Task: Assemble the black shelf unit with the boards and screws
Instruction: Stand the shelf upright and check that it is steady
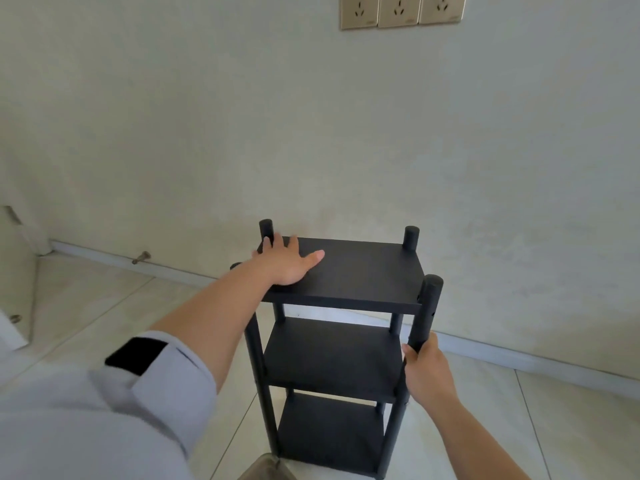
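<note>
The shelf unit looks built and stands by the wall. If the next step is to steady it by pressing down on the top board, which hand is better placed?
The left hand, probably: it already lies flat on the top board, while the right hand grips the front right post lower down.

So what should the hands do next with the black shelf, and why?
Probably give the shelf unit a gentle wobble test: all three boards sit on the posts, the left hand lies flat on the top board, and the right hand grips the front right post.
</note>
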